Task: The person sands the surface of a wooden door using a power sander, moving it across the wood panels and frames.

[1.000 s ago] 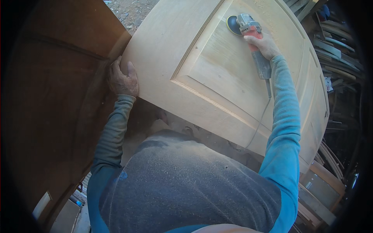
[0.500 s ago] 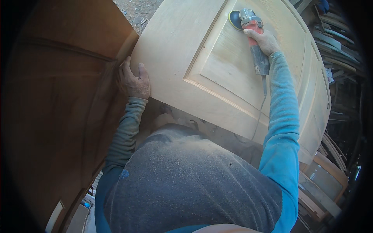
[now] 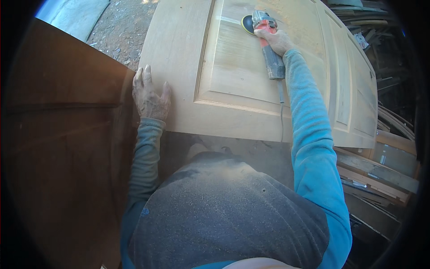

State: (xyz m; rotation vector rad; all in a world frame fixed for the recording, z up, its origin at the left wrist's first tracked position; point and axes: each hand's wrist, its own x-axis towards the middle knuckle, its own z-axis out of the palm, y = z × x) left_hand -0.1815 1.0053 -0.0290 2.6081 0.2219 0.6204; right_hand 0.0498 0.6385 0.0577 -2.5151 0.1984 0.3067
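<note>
A pale wooden panel door [image 3: 233, 121] lies flat before me, with raised panels and moulded frames. My right hand [image 3: 278, 42] is wrapped around the red and grey body of an angle grinder [image 3: 272, 62]. Its round disc with a yellow rim [image 3: 247, 24] is over the nearest raised panel; whether it touches the wood, I cannot tell. A grey cord [image 3: 282, 119] trails from the grinder toward me over the door's near edge. My left hand [image 3: 151, 96] rests at the door's left near corner, fingers stretched out and dusty, holding nothing.
A dark brown wooden panel [image 3: 67, 134] stands close on my left, beside my left hand. Sawdust [image 3: 295, 22] lies on the door's far part. Boards and frames [image 3: 376, 175] are stacked on the right. Debris-strewn ground [image 3: 123, 31] shows beyond the door at far left.
The whole view has turned, so the door's near edge lies more level. The grinder appears farther left in the picture, still in my right hand. My left hand's fingers look straighter at the corner.
</note>
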